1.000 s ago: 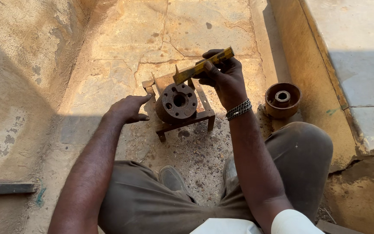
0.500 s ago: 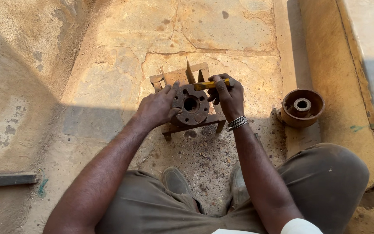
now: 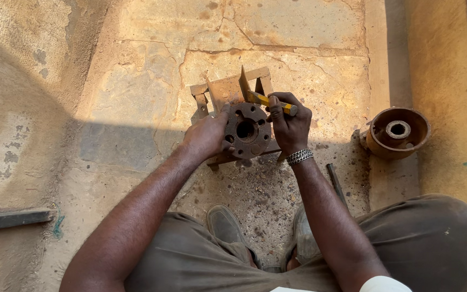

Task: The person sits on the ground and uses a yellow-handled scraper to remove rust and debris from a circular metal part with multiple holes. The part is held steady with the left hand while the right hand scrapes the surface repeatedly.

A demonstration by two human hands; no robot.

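Left hand (image 3: 207, 135), which a second ago lies spread flat on the stone left of the round flange (image 3: 247, 130), now sits closed against the flange's left edge, thumb up by the top. Right hand (image 3: 289, 123) comes down from above the wooden stand (image 3: 228, 92) to the flange's right edge. The yellow-handled tool (image 3: 263, 99), earlier raised toward upper right of the frame, now lies low across the stand top, blade pointing up-left. Brown drum (image 3: 398, 132) sits farther right in frame as the view shifts.
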